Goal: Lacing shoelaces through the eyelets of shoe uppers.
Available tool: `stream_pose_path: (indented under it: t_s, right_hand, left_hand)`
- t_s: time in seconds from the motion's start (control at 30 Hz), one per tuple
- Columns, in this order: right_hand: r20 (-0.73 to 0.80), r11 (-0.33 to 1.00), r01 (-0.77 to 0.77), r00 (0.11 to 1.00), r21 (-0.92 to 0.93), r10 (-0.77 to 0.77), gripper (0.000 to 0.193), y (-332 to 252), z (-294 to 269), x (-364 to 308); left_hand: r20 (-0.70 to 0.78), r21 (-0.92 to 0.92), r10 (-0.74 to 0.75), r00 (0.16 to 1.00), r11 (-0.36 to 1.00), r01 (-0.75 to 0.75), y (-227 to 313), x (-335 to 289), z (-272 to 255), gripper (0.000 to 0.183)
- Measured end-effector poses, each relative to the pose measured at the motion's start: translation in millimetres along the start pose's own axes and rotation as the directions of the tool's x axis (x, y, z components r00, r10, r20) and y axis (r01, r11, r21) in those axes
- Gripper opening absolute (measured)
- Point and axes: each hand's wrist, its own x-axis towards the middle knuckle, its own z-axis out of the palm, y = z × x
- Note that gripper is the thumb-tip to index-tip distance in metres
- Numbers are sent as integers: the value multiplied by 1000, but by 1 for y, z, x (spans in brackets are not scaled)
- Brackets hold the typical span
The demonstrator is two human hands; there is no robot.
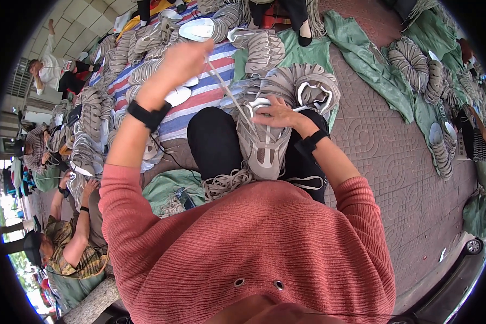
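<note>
A grey-beige shoe upper (263, 156) with pale overlays rests between my knees, toe pointing toward me. My left hand (186, 62), slightly blurred, is raised up and to the left with its fingers closed on a flat light shoelace (221, 81). The lace runs taut from that hand down to the eyelet area of the upper. My right hand (278, 113) grips the upper near its white-lined opening, with the thumb and fingers over the edge. What the fingertips do underneath is hidden. A bundle of loose laces (227, 183) lies on my lap by my left thigh.
Nested rows of shoe uppers (264, 54) lie ahead on a striped sheet (173, 124) and green sheeting (356, 59). A green bag (164, 189) is beside my left leg. Other people (73, 243) sit working at the left. Patterned paving (383, 146) stretches to the right, with a car (472, 248) beyond.
</note>
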Motion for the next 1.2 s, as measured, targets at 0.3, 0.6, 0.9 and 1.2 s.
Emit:
stream_pose_path:
  t_s: [0.3, 0.6, 0.9, 1.2]
  right_hand:
    - [-232, 962, 270, 938, 25, -258, 52, 50, -11, 7]
    - [-467, 969, 161, 882, 186, -57, 28, 10, 34, 42]
    - [-712, 482, 849, 474, 216, -518, 18, -9, -86, -25]
    - [-682, 698, 424, 720, 577, 126, 20, -71, -278, -183]
  left_hand:
    - [-51, -948, -489, 871, 299, 112, -91, 88, -58, 32]
    - [-334, -579, -370, 867, 806, 121, -219, 118, -58, 36]
    - [227, -934, -511, 829, 128, 335, -129, 157, -100, 35]
    - [94, -912, -260, 961, -410, -22, -23, 205, -157, 48]
